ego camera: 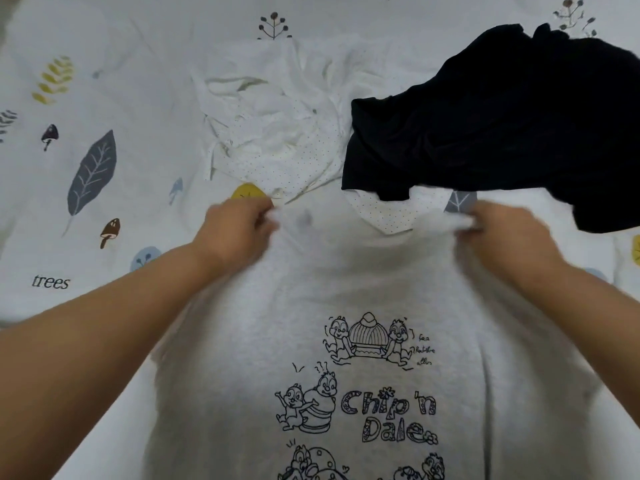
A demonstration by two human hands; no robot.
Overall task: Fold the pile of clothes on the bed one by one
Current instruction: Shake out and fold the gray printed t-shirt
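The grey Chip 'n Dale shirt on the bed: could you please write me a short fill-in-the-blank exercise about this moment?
1. Both hands, left hand and right hand, grip the ____ shirt.
2. The print on it reads "Chip 'n ____".
3. Right of the white dotted garment lies a ____ garment.

Missing: grey; Dale; black

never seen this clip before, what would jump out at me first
The pale grey shirt with black cartoon print fills the near centre, its far edge pinched in the grip of the left hand and right hand. Beyond, a black garment lies far right beside a crumpled white dotted one.
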